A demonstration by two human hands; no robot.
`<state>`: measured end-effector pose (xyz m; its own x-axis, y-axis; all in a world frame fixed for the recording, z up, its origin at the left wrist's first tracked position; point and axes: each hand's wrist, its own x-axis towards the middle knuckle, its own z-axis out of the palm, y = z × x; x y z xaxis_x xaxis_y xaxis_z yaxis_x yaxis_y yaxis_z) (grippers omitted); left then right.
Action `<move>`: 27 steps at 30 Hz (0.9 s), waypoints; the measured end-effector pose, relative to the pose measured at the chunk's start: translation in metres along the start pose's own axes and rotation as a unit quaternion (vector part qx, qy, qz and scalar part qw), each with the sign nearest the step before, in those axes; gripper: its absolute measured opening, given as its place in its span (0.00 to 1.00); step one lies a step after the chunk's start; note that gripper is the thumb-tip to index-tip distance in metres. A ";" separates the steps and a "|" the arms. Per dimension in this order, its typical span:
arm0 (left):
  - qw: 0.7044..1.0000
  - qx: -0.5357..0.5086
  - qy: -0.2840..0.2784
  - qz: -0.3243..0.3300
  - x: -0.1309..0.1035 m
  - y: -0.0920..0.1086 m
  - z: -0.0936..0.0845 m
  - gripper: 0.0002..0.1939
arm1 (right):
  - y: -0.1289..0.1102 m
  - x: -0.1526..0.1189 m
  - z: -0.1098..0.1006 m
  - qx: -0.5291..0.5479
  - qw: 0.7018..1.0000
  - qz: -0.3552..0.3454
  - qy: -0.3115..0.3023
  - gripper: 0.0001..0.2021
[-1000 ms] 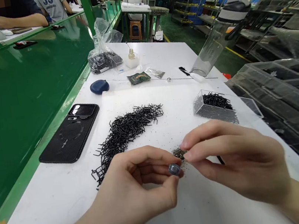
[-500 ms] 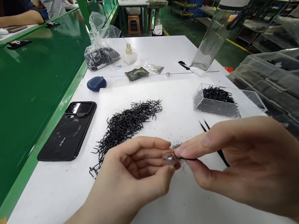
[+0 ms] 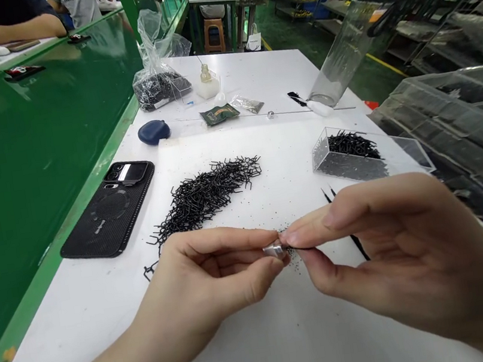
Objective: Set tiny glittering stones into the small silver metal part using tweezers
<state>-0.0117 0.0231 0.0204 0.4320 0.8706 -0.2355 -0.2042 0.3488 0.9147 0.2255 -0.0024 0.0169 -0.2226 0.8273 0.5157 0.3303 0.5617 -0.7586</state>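
On the white table (image 3: pixel 231 352), left fingers (image 3: pixel 262 274) grip a metal piece (image 3: pixel 274 251); right fingers (image 3: pixel 298 238) pinch something dark, perhaps a wire.

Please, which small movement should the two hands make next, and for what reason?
Probably the left hand should hold the small metal piece steady while the right hand gently guides the thin black piece straight towards it. Their ends meet, or nearly meet, between the fingertips, but I cannot tell whether the black piece is seated.

Left hand (image 3: pixel 219 275) and right hand (image 3: pixel 397 248) pinching; fingertips meeting.
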 end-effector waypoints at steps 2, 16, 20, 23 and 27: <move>1.000 0.002 -0.002 -0.002 0.001 0.000 0.001 0.14 | 0.000 -0.001 0.000 -0.004 1.000 -0.002 -0.001 0.23; 1.000 -0.015 -0.009 -0.011 0.002 -0.001 0.001 0.12 | -0.003 0.002 -0.002 -0.068 0.997 -0.024 -0.016 0.21; 0.999 -0.032 -0.010 -0.016 0.000 -0.001 0.000 0.09 | -0.004 0.004 -0.004 -0.081 0.995 -0.051 -0.009 0.21; 0.999 -0.037 -0.019 -0.020 0.001 -0.001 -0.001 0.10 | -0.004 0.006 -0.005 -0.082 0.994 -0.064 -0.016 0.20; 0.999 -0.035 -0.026 -0.015 0.003 -0.001 -0.002 0.12 | -0.004 0.008 -0.007 -0.080 0.994 -0.064 -0.031 0.17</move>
<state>-0.0117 0.0258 0.0179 0.4845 0.8402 -0.2438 -0.2496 0.3998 0.8820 0.2293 0.0014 0.0270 -0.3260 0.7506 0.5747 0.4368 0.6588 -0.6126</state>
